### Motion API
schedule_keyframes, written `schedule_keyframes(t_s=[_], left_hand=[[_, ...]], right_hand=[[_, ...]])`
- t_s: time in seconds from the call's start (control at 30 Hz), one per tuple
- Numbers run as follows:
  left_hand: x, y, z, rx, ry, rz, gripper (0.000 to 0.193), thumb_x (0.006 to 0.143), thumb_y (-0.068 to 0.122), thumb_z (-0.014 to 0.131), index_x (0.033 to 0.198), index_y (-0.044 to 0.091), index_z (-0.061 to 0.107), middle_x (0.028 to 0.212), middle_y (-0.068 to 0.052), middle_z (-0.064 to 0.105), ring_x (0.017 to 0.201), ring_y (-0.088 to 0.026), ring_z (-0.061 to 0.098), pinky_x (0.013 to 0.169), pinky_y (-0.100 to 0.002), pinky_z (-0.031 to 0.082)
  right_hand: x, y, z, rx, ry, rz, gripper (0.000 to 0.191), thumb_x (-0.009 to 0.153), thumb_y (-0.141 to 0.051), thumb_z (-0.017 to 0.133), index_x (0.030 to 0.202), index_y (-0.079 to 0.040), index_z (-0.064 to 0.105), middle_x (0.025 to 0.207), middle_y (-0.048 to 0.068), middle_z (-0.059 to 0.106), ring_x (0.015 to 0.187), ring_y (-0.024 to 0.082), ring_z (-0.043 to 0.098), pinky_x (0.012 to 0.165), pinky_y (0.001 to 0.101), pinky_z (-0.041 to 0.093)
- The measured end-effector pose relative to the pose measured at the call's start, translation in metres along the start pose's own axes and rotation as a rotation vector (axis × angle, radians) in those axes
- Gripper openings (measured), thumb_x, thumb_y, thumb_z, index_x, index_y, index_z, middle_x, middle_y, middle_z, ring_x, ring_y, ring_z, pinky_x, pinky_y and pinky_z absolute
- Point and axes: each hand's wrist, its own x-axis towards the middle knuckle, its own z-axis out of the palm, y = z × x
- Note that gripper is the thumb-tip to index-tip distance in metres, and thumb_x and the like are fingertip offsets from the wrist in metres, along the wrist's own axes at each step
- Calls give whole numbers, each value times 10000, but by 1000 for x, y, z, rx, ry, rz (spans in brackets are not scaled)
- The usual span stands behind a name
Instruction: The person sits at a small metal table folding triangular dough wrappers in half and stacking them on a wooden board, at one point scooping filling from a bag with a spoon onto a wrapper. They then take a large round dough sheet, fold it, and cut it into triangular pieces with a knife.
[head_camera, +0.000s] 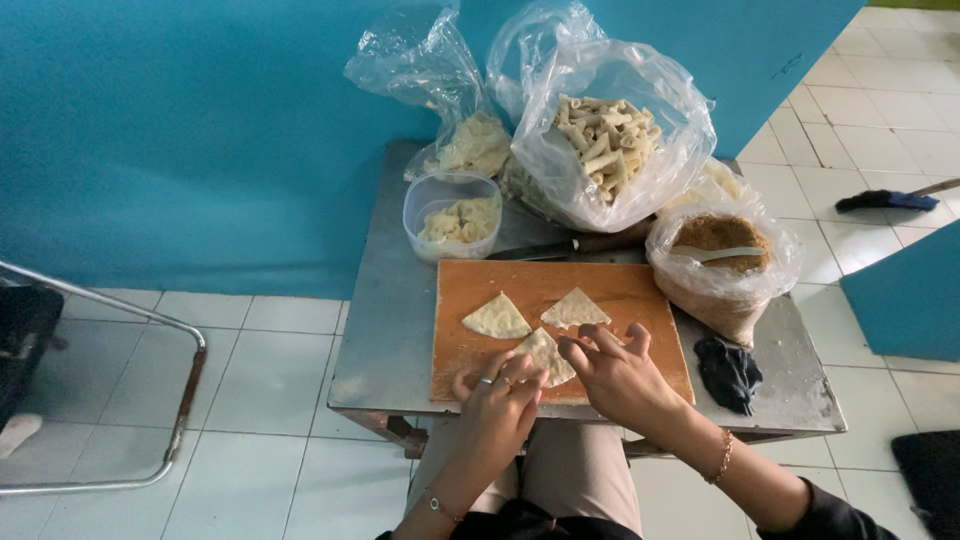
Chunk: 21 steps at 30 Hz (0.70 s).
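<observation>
Three pale triangular dough wrappers lie on an orange cutting board (620, 290). My left hand (497, 393), with rings on two fingers, presses the near corner of the closest wrapper (547, 352). My right hand (615, 368) pinches that same wrapper's right edge with fingertips. The other two wrappers (496, 318) (574, 308) lie flat and untouched farther up the board.
The board sits on a small metal table (385, 330) against a teal wall. Behind it stand a clear tub of filling (453, 215), a knife (560, 246), a bag of pale rolled sticks (605, 140), a second bag (470, 145), a bag of brown crumbs with a spoon (720, 255). A black cloth (728, 372) lies right.
</observation>
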Motion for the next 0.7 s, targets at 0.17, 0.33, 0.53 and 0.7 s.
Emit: schedule_keyframes(t_s=[0.17, 0.33, 0.53, 0.7], left_hand=[[2, 2, -4, -30, 20, 2, 248, 905, 176, 692, 1140, 148, 766, 1320, -29, 639, 1306, -215, 534, 1005, -555, 288], [2, 2, -8, -49, 7, 12, 236, 885, 156, 703, 1110, 132, 773, 1339, -57, 630, 1313, -230, 529, 997, -560, 283], [2, 3, -4, -53, 27, -13, 249, 892, 171, 701, 1130, 147, 771, 1314, -45, 635, 1287, -225, 537, 992, -567, 284], [1, 1, -1, -29, 38, 7, 256, 912, 182, 697, 1161, 175, 754, 1297, -38, 637, 1299, -239, 532, 972, -552, 290]], right_hand=[[1, -6, 1, 100, 283, -192, 627, 873, -228, 608, 1472, -176, 430, 1561, -17, 426, 1395, 188, 373, 964, 648, 307], [1, -7, 2, -61, 231, -200, 672, 828, -136, 584, 1477, -189, 418, 1617, -18, 341, 1441, 179, 337, 1002, 623, 272], [1, -6, 7, -49, 232, -159, 624, 840, -112, 579, 1447, -167, 443, 1593, -23, 386, 1403, 173, 380, 1029, 636, 270], [2, 4, 3, 209, 168, -44, 422, 927, -97, 578, 1330, -184, 489, 1361, -141, 593, 1376, 143, 453, 1037, 684, 256]])
